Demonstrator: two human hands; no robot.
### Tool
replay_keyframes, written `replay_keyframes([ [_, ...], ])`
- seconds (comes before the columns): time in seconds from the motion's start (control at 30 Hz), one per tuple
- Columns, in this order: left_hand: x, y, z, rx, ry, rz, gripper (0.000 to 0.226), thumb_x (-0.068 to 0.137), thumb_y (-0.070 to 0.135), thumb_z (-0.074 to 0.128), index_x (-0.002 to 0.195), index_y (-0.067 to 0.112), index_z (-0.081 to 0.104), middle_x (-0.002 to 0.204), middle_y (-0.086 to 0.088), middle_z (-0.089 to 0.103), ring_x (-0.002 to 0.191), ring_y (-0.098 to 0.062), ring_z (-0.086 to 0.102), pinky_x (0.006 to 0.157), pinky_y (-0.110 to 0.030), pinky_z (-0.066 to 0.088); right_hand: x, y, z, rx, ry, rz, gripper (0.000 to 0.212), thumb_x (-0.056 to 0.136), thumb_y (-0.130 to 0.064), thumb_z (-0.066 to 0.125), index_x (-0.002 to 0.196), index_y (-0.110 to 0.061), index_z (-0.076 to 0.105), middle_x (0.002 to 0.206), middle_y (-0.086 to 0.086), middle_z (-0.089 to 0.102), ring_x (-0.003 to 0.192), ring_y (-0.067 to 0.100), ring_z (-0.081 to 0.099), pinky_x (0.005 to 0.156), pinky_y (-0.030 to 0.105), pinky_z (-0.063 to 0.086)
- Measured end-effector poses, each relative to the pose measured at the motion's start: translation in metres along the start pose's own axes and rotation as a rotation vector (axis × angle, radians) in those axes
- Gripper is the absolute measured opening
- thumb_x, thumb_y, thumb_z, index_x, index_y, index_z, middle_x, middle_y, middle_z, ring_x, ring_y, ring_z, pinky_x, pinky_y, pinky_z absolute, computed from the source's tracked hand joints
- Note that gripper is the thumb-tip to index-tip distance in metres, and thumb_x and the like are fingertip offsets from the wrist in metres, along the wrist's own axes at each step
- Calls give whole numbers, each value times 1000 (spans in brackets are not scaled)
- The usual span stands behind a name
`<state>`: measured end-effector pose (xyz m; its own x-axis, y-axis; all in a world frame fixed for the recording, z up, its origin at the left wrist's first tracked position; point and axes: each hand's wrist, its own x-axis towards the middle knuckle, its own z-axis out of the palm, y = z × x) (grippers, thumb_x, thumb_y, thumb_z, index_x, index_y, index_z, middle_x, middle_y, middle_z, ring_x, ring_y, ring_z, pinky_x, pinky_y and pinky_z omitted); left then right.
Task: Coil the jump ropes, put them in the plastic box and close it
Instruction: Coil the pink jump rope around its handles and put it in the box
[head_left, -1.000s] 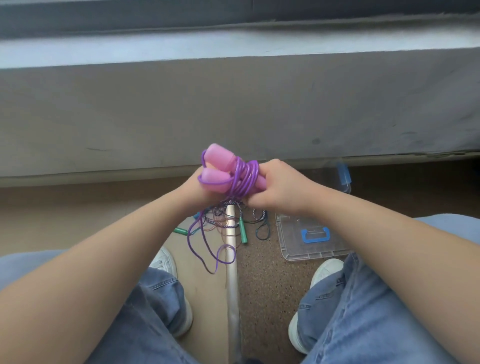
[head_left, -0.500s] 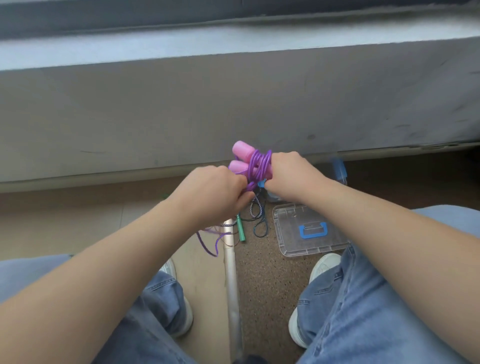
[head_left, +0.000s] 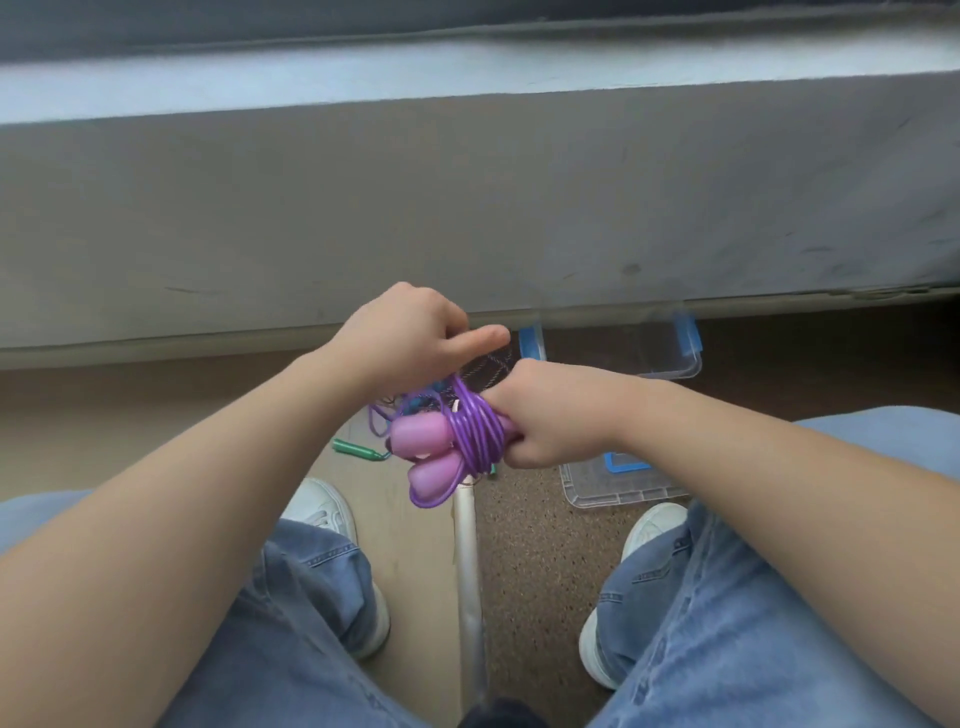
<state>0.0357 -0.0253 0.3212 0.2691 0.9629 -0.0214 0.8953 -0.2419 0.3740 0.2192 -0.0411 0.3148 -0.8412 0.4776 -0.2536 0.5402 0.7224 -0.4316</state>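
Head view: the right hand (head_left: 556, 415) is closed in a fist round one end of the two pink handles (head_left: 423, 439), which lie side by side and stick out toward 9 o'clock. The purple jump rope (head_left: 478, 434) is wound in several tight turns round the handles just beside that fist, and a short loop hangs below the lower handle. The bundle is held in the air above the floor, between the knees.

The left hand (head_left: 405, 338) is at 11 o'clock from the bundle, fingers curled and thumb stretched out toward 3 o'clock. A strand of the purple cord runs up to its underside, but I cannot tell whether the fingers actually grip it.

The clear plastic box (head_left: 675, 366) with blue clips stands open on the floor at 1 o'clock from the right hand, against the foot of the grey ledge (head_left: 467, 208). Its lid (head_left: 613, 491) lies flat at 5 o'clock from that hand. A green-handled rope (head_left: 358, 449) lies on the floor at 9 o'clock from the bundle, and dark patterned cords (head_left: 488, 369) show between the two hands.
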Motion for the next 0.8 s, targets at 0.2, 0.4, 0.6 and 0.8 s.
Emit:
replay_keyframes([
  [0.2, 9, -4, 16, -748, -87, -418, 59, 90, 56, 60, 52, 20, 32, 48, 5, 33, 42, -11, 31, 54, -30, 30, 0, 9, -2, 468, 291, 138, 12, 72, -9, 70, 77, -10, 59, 63, 6, 58, 58, 8, 41, 57, 34, 44],
  [0.4, -9, 7, 26, -309, -100, -329, 40, 103, 19, 42, 63, 21, 41, 70, -3, 50, 73, -23, 47, 61, -32, 33, 10, 28, -6, 604, 555, 366, 10, 64, -25, 62, 72, -20, 57, 59, -8, 51, 55, 7, 40, 54, 26, 36],
  [0.6, -12, 24, 41, -290, -148, -240, 33, 102, 32, 35, 95, 17, 62, 80, 0, 62, 83, -24, 56, 67, -32, 35, 10, 51, -16, 354, 522, 546, 11, 78, -17, 66, 76, -16, 55, 69, 4, 55, 68, 29, 48, 56, 32, 35],
  [0.8, -21, 30, 32, -138, -352, -174, 38, 100, 41, 41, 82, 19, 66, 65, -1, 61, 64, -19, 58, 56, -29, 40, 7, 74, -7, 122, 381, 729, 30, 79, -18, 54, 107, -16, 64, 101, 17, 69, 89, 38, 64, 76, 34, 50],
])
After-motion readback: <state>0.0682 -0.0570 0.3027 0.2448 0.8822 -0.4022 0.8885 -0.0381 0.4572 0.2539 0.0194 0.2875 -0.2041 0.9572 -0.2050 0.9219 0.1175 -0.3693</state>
